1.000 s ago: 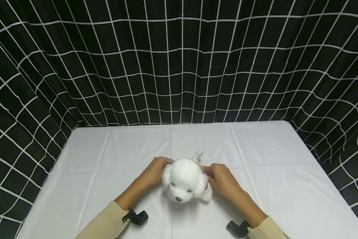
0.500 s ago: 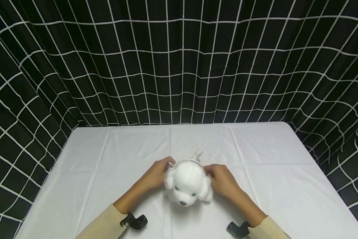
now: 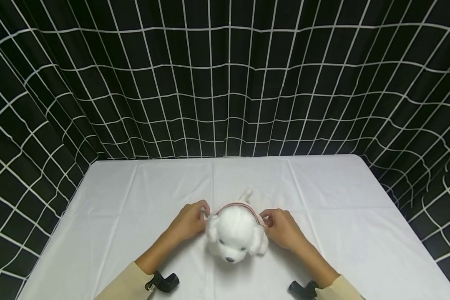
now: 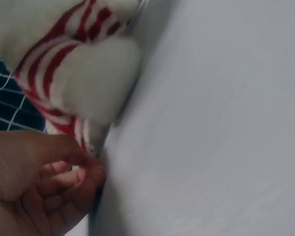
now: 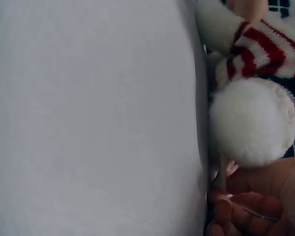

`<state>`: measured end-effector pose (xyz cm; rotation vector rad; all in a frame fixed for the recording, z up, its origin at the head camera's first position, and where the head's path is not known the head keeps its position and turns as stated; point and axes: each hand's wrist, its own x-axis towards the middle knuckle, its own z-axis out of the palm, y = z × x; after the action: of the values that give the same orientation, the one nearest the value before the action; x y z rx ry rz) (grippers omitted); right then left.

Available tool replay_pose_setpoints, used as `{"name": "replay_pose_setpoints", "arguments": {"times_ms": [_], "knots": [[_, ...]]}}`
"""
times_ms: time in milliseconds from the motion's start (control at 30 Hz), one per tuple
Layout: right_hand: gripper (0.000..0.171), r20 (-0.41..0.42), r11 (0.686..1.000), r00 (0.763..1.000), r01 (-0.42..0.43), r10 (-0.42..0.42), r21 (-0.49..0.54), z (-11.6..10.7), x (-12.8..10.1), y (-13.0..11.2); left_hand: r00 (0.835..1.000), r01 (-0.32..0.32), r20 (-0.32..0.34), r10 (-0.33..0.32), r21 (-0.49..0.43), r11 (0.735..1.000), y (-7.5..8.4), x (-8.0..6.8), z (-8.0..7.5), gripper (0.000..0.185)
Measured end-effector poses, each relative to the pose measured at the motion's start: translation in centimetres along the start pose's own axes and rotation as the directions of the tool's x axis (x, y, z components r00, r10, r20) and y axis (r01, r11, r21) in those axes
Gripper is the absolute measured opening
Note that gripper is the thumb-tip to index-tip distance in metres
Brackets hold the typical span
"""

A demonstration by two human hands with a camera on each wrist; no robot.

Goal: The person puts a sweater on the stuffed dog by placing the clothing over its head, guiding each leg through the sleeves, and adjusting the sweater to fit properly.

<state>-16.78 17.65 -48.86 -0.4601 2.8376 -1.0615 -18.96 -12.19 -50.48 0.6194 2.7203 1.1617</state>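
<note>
A white plush dog [image 3: 235, 234] stands on the white table [image 3: 322, 196], its face toward me. It wears a red-and-white striped knitted garment [image 3: 235, 205], whose edge arches over the back of its head. My left hand [image 3: 190, 221] pinches that edge on the dog's left side. In the left wrist view the left hand [image 4: 64, 169] pinches the striped garment [image 4: 59, 69] beside a white paw. My right hand [image 3: 281, 227] pinches the edge on the other side. The right wrist view shows my right hand [image 5: 246, 201] by a white paw [image 5: 250, 123] and the striped garment [image 5: 260, 49].
A black curtain with a white grid [image 3: 225, 83] hangs behind and on both sides of the table. Black wrist mounts [image 3: 164, 282] show at the cuffs of my cream sleeves. The table's near edge is out of view.
Both hands have drawn the striped garment's edge up toward the back of the dog's head, where it now shows. The dog has slid slightly nearer to me.
</note>
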Motion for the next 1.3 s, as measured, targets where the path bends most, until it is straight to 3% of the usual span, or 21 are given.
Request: {"name": "replay_pose_setpoints", "arguments": {"times_ms": [167, 267, 333, 433, 500, 600, 733, 1000, 1133, 1300], "knots": [[0.029, 0.013, 0.997, 0.998, 0.062, -0.063, 0.045, -0.9, -0.7, 0.2, 0.998, -0.035, -0.040, 0.038, 0.067, 0.997, 0.9, -0.6, 0.7, 0.030], [0.035, -0.067, 0.989, 0.989, 0.135, -0.131, 0.061, -1.8, -1.3, -0.4, 0.992, -0.100, -0.082, 0.100, -0.001, 0.995, 1.6, -1.1, 0.3, 0.048], [0.033, -0.144, 0.972, 0.966, 0.226, -0.214, 0.069, -2.1, -1.6, -0.9, 0.980, -0.179, -0.099, 0.173, -0.055, 0.982, 1.9, -1.3, -0.1, 0.059], [0.027, -0.179, 0.934, 0.931, 0.340, -0.318, 0.109, -2.3, -1.9, -1.7, 0.959, -0.282, -0.055, 0.277, -0.146, 0.948, 2.0, -1.7, -0.5, 0.066], [0.024, -0.165, 0.920, 0.922, 0.372, -0.351, 0.124, -2.1, -2.0, -2.2, 0.946, -0.322, -0.013, 0.325, -0.171, 0.931, 1.9, -1.9, -0.6, 0.070], [0.020, -0.143, 0.924, 0.927, 0.363, -0.346, 0.118, -1.7, -1.8, -2.8, 0.932, -0.352, 0.024, 0.362, -0.177, 0.919, 2.1, -1.9, -0.4, 0.078], [0.016, -0.147, 0.940, 0.943, 0.317, -0.299, 0.122, -1.2, -1.3, -3.4, 0.924, -0.380, -0.013, 0.383, -0.154, 0.912, 2.3, -1.5, 0.1, 0.073], [0.024, -0.159, 0.938, 0.940, 0.322, -0.301, 0.129, -0.9, -0.5, -3.9, 0.883, -0.469, -0.097, 0.460, -0.113, 0.876, 3.3, -0.6, 0.7, 0.039], [0.030, -0.177, 0.927, 0.926, 0.356, -0.333, 0.116, -1.3, -0.1, -3.8, 0.880, -0.472, -0.122, 0.459, -0.114, 0.874, 4.0, 0.1, 0.8, 0.035], [0.029, -0.190, 0.924, 0.921, 0.365, -0.340, 0.117, -1.8, 0.7, -3.2, 0.886, -0.446, -0.180, 0.427, -0.083, 0.891, 4.2, 0.7, 1.1, 0.044]]}}
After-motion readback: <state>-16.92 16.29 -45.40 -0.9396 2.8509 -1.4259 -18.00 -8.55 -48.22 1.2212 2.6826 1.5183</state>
